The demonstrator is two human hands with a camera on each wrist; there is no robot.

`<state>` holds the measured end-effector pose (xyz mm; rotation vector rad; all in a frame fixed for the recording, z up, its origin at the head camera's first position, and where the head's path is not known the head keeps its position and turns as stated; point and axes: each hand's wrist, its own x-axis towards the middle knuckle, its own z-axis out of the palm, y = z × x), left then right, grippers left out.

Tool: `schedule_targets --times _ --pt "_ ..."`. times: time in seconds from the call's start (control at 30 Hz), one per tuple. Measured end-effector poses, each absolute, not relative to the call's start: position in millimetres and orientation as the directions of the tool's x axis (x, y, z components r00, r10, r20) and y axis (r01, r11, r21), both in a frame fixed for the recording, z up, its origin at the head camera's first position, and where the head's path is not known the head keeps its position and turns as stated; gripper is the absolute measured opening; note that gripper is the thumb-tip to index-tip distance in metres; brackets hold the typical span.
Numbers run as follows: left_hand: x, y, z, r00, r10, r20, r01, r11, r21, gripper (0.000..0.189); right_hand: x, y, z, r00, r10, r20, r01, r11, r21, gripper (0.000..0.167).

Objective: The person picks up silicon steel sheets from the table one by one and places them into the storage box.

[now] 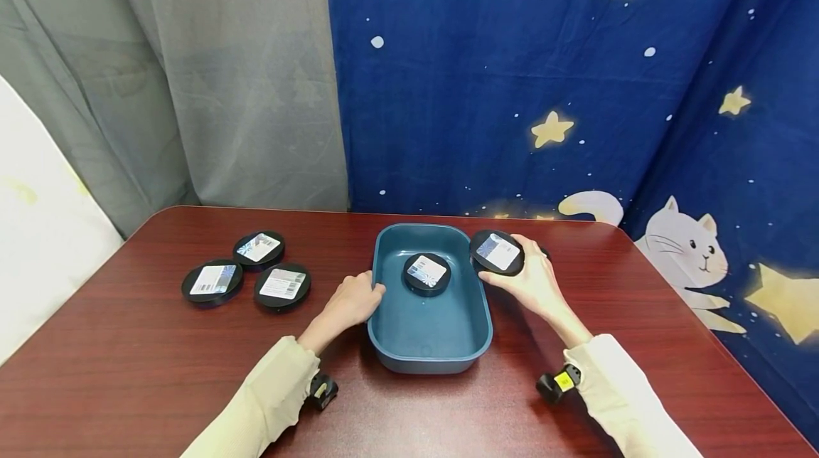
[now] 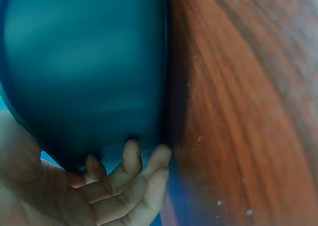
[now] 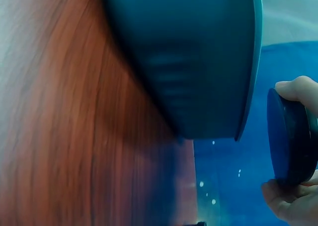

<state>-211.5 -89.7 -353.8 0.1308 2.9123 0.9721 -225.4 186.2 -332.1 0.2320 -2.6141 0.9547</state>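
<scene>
A blue plastic bin (image 1: 425, 358) stands on the table with one round black container (image 1: 427, 274) inside it, label up. My left hand (image 1: 355, 299) grips the bin's left rim; in the left wrist view, its fingers (image 2: 131, 159) lie against the outer wall. My right hand (image 1: 534, 277) holds another round black container (image 1: 497, 252) by its edge, thumb on one side and fingers on the other. This held container is raised beside the bin's right rim, its labelled face up. The right wrist view shows the held container (image 3: 293, 141) from the side, off the table.
Three more round black containers, a far one (image 1: 259, 249), a left one (image 1: 212, 281) and a near one (image 1: 282, 286), lie close together on the table's left. A small dark thing (image 1: 546, 252) shows behind my right hand. Curtains (image 1: 448, 88) hang beyond the table (image 1: 160, 373).
</scene>
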Motion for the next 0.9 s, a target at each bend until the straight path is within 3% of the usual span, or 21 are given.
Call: schedule_targets --times 0.9 --pt "-211 -90 -353 -0.994 0.103 -0.035 0.060 0.784 0.618 0.019 -237 140 -330 -0.922 -0.165 0.349 -0.349 0.743 -0.572 0.080"
